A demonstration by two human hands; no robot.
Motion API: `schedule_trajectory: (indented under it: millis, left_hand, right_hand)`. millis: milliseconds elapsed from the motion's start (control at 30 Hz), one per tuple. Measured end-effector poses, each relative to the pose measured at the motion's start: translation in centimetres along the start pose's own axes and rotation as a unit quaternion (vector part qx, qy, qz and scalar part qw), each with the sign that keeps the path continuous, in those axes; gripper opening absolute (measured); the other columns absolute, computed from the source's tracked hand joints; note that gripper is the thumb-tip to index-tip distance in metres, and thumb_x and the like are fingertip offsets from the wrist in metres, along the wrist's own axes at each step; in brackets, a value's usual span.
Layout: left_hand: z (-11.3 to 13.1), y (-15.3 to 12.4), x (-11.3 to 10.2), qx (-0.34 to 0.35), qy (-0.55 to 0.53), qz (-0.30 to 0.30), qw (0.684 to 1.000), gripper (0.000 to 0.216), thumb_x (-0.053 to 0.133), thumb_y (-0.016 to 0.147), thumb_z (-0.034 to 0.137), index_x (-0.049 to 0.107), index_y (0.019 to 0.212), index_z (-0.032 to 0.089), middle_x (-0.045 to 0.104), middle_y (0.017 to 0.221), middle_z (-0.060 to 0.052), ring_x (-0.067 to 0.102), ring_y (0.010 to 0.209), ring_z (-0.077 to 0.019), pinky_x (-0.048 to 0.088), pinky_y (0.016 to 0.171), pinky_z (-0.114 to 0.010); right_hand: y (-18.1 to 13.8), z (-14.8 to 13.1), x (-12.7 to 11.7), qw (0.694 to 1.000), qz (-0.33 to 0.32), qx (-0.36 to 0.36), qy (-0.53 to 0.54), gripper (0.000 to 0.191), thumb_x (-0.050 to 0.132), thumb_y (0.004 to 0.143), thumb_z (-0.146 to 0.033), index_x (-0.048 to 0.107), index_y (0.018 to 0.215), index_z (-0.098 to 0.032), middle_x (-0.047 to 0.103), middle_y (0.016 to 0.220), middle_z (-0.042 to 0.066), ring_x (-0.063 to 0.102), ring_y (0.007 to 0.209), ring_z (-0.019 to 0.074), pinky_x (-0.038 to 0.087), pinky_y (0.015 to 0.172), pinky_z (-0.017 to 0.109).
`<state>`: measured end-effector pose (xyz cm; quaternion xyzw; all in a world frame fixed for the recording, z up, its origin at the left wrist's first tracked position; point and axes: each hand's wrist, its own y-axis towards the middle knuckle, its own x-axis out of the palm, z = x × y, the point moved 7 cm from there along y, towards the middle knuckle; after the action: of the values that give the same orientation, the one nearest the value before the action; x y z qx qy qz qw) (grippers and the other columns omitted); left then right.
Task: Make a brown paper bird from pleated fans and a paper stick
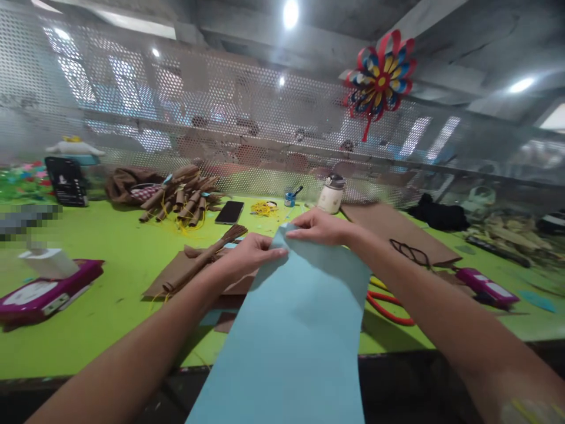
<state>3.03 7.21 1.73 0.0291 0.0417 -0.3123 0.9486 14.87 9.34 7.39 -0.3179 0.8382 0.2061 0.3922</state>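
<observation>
Near end of the blue sheet (291, 330) runs off the bottom of the frame, so its full length can't be told. It covers part of a red loop (388, 309) just right of it, and what that loop belongs to is hard to make out. A pixelated patch (26, 221) far left of the sheet hides whatever lies there. The sheet is plain pale blue, matte, smooth and long, with its far end narrower and lifted off the green surface (110, 265). Left hand (249, 253) has a narrow grip pinching the sheet's far left edge. Right hand (320, 227) pinches the far top edge, fingers closed on the paper. Brown card (388, 227) is beyond the sheet to the right and a phone (230, 212) beyond it to the left.
</observation>
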Motion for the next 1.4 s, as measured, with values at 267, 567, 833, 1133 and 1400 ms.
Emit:
schedule_trajectory:
  millis: [267,567,833,1133,1400]
  left_hand:
    - [-2.1,-0.2,-2.3,-0.019,-0.101,0.139,0.985,0.028,0.072,0.066,0.038,0.069,0.08,0.013,0.07,0.071,-0.005,0.062,0.058,-0.0152,0.048,0.056,-0.027]
    - [-2.0,0.1,-4.4,0.055,-0.11,0.251,0.96,0.033,0.069,0.067,0.041,0.065,0.086,0.015,0.068,0.072,-0.003,0.061,0.06,-0.0156,0.049,0.056,-0.028]
    - [-1.8,-0.1,-7.3,0.13,-0.097,0.383,0.909,0.028,0.068,0.068,0.037,0.064,0.083,0.013,0.065,0.069,-0.001,0.056,0.057,-0.0119,0.047,0.057,-0.026]
    - [-2.3,1.0,-3.9,0.029,-0.128,0.225,0.965,0.024,0.066,0.073,0.036,0.061,0.082,0.014,0.06,0.064,0.0,0.051,0.049,-0.0077,0.041,0.046,-0.019]
    - [-2.0,-0.3,1.7,0.007,-0.046,0.124,0.991,0.075,0.063,0.071,0.019,0.029,0.138,0.022,0.06,0.066,0.004,0.054,0.056,-0.0106,0.043,0.056,-0.023]
  right_hand:
    - [-5.3,7.7,-2.4,0.941,0.181,0.171,0.227,0.044,0.063,0.071,-0.052,0.069,0.09,-0.012,0.064,0.069,0.007,0.052,0.054,0.0121,0.037,0.046,0.024]
    - [-7.1,10.0,-0.8,0.84,0.313,0.111,0.429,0.034,0.067,0.068,-0.049,0.061,0.079,-0.017,0.062,0.062,-0.002,0.053,0.049,0.0092,0.045,0.048,0.022]
    - [-8.1,8.5,3.5,0.89,0.149,0.189,0.388,0.024,0.077,0.062,-0.03,0.07,0.078,-0.015,0.071,0.074,0.004,0.064,0.063,0.0141,0.052,0.062,0.027]
    - [-10.8,8.8,3.9,0.839,0.276,0.238,0.404,0.026,0.076,0.062,-0.035,0.07,0.078,-0.016,0.072,0.069,0.006,0.063,0.052,0.0167,0.052,0.051,0.03]
    - [-16.1,9.7,4.8,0.782,0.354,0.292,0.423,0.025,0.075,0.063,-0.031,0.069,0.082,-0.017,0.073,0.073,0.007,0.066,0.056,0.0217,0.055,0.054,0.034]
